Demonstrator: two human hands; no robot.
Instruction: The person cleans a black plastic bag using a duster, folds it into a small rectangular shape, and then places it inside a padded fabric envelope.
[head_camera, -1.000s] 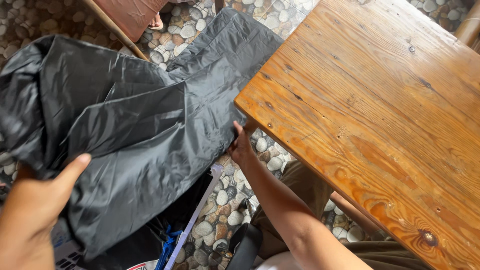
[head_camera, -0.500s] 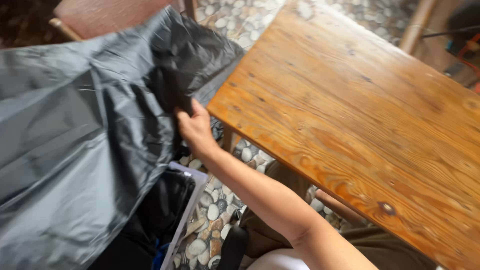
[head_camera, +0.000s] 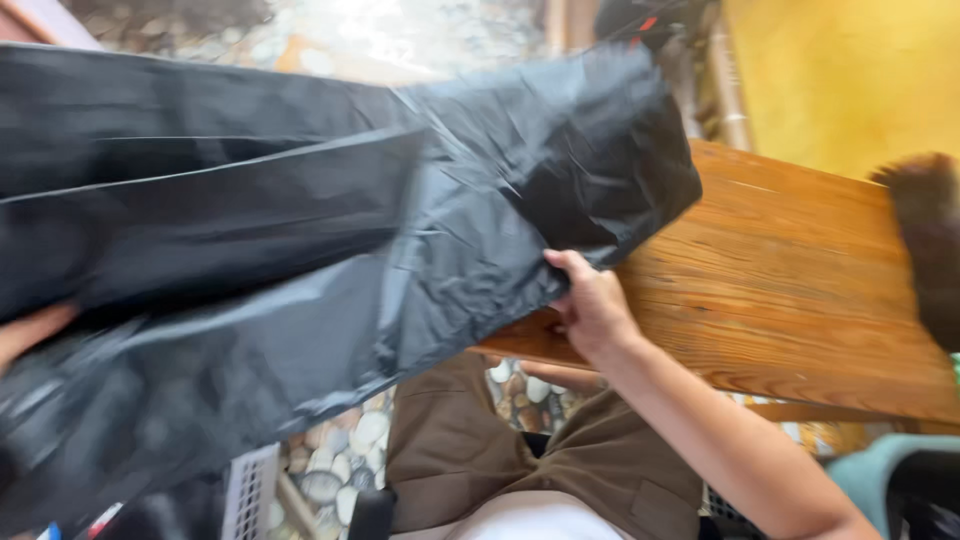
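Wooden table (head_camera: 790, 290), pebble floor (head_camera: 340, 455), yellow wall (head_camera: 850, 70)

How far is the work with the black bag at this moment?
Done: the black plastic bag is lifted and spread wide, its far end over the edge of the wooden table. In hand: the right hand grips the bag's edge by the table; the left hand shows only partly at its other end. Left: the bag is flat and creased, and no open mouth shows; nothing can be seen inside it.
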